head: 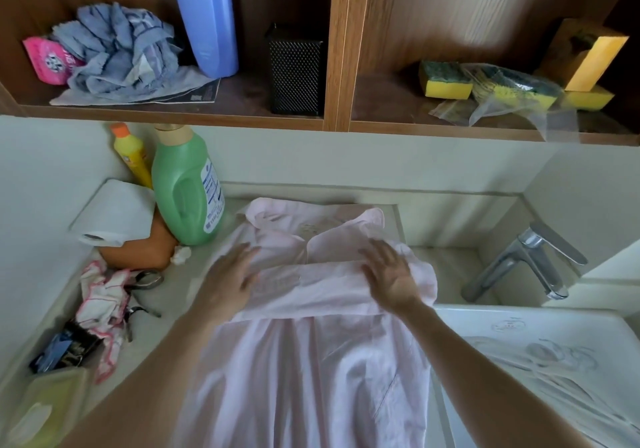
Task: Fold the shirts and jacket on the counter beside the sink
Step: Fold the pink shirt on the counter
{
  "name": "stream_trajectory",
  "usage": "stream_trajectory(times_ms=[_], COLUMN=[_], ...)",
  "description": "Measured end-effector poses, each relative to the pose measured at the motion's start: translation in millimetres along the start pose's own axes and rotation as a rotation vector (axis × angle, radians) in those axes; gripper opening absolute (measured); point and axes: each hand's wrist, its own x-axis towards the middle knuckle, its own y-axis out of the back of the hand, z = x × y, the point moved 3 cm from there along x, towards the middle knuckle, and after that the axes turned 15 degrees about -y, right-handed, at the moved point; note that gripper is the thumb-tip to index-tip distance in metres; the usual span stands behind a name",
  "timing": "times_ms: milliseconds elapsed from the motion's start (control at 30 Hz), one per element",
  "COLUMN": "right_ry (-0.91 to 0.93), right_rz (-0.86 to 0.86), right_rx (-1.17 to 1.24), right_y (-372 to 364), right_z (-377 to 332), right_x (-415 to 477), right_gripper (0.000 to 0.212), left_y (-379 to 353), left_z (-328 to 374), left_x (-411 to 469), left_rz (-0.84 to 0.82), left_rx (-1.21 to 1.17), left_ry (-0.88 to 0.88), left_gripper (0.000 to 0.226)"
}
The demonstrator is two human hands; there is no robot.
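On the pale counter [180, 295] beside the sink [485, 319], under a wood-grain shelf [173, 115], we log:

- Pink shirt [311, 361]: thin, creased cloth lying collar-away along the counter, a band folded across its chest. The hem is cut off by the frame's lower edge.
- Left hand [228, 281]: fingers straight and spread, flat on the shirt, gripping nothing.
- Right hand [391, 274]: fingers extended and loose over the folded band. It is motion-blurred, so we cannot tell whether it touches the cloth.
- Chrome faucet [530, 260], angular.
- Green bottle [185, 188], yellow bottle [133, 153] and paper roll [114, 212], clustered at the counter's left.
- On the shelf: crumpled grey cloths [117, 52], blue bottle [207, 21] with its top cropped, black mesh box [296, 70], and yellow sponges [445, 80], partly bagged.
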Motion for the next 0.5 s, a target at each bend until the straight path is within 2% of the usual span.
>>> stream_trajectory(times_ms=[67, 133, 167, 267, 500], right_ry=[0.052, -0.002, -0.037, -0.129, -0.063], right_rz=[-0.13, -0.267, -0.289, -0.237, -0.239], right_rx=[-0.116, -0.266, -0.312, -0.364, -0.342], right_y=[-30.4, -56.1, -60.7, -58.7, -53.4], right_z=[-15.9, -5.5, 6.1, 36.0, 47.0], right_x=[-7.1, -12.1, -14.5, -7.5, 33.6], right_gripper=[0.05, 0.061, 0.065, 0.071, 0.072], left_y=[-27.8, -48.7, -53.0, -56.8, -71.6], left_z=[14.0, 8.7, 4.9, -6.1, -25.8], left_x=[1.6, -7.6, -14.5, -16.9, 9.0], left_rz=[-0.21, -0.357, -0.345, -0.303, -0.298], left_rx=[0.125, 0.249, 0.284, 0.276, 0.294], left_ry=[-0.075, -0.012, 0.013, 0.068, 0.127], left_gripper=[0.065, 0.091, 0.097, 0.095, 0.09])
